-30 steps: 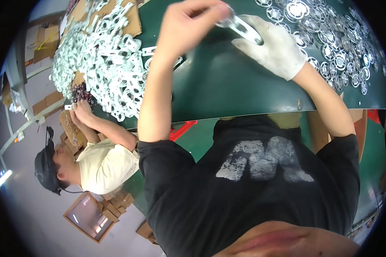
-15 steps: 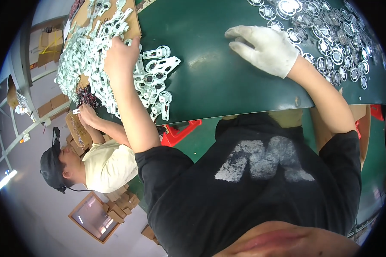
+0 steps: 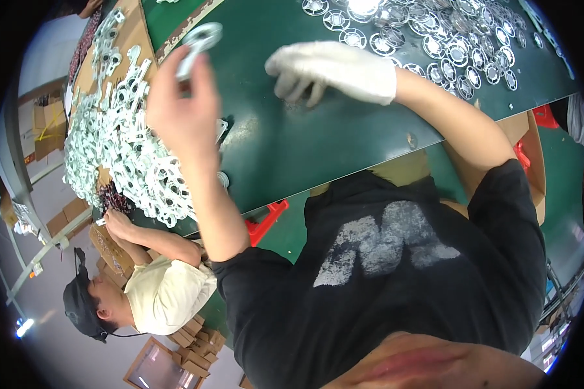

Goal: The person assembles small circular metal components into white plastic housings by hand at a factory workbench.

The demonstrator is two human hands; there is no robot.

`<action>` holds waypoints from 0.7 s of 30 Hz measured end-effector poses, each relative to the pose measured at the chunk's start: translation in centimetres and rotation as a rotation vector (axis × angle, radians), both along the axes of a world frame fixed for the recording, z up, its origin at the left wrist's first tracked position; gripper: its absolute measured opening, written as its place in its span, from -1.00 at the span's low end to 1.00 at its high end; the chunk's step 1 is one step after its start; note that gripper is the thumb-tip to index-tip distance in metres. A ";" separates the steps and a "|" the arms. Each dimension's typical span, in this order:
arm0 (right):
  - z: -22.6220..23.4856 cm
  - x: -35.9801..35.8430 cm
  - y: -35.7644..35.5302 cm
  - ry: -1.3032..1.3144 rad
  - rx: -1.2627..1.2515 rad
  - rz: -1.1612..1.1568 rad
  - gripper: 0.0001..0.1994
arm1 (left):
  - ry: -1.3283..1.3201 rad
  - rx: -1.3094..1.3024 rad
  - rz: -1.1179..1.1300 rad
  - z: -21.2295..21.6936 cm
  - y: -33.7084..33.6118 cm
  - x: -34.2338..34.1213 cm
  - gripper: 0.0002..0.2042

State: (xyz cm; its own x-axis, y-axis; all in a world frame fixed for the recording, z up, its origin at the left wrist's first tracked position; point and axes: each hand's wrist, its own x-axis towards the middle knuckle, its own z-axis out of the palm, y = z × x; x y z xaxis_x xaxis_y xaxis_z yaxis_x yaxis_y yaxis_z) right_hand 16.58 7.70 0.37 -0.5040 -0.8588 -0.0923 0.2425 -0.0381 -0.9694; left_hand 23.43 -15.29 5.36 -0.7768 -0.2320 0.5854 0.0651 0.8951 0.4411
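My bare left hand (image 3: 183,110) pinches a pale mint plastic part (image 3: 203,39) with a round ring head and a straight arm, held up off the table and blurred by motion. Under and left of that hand spreads a heap of similar mint parts (image 3: 126,123). My right hand (image 3: 344,70) wears a white glove with greyed fingertips. Its fingers point left and droop apart above the green table (image 3: 292,149), with nothing visible in them. Beyond the glove lie many round, spoked, shiny discs (image 3: 428,45), none of them in its grasp.
A cardboard sheet (image 3: 133,26) lies beneath part of the mint heap. At the left a co-worker in a cream shirt (image 3: 165,295) handles something small by a dark reddish pile (image 3: 113,200). A red plastic object (image 3: 266,222) shows below the table edge; a cardboard box (image 3: 532,152) stands at right.
My left hand has come up from the heap with a mint part between its fingers. My gloved right hand has shifted left, its fingers now drooping. The whole view has turned somewhat.
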 end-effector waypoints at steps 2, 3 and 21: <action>-0.4 -0.5 -0.3 -0.133 -0.147 -0.176 -0.40 | 0.068 -0.074 -0.253 -1.3 4.1 -1.1 -0.77; -0.7 -1.5 -0.3 -0.146 -0.140 -0.291 -0.40 | 0.234 -0.216 -0.377 -2.2 5.5 -2.2 -0.75; 2.3 -4.4 1.4 -0.009 -0.329 -0.781 -0.79 | -0.210 -0.129 -0.574 -8.3 9.3 -1.2 -0.70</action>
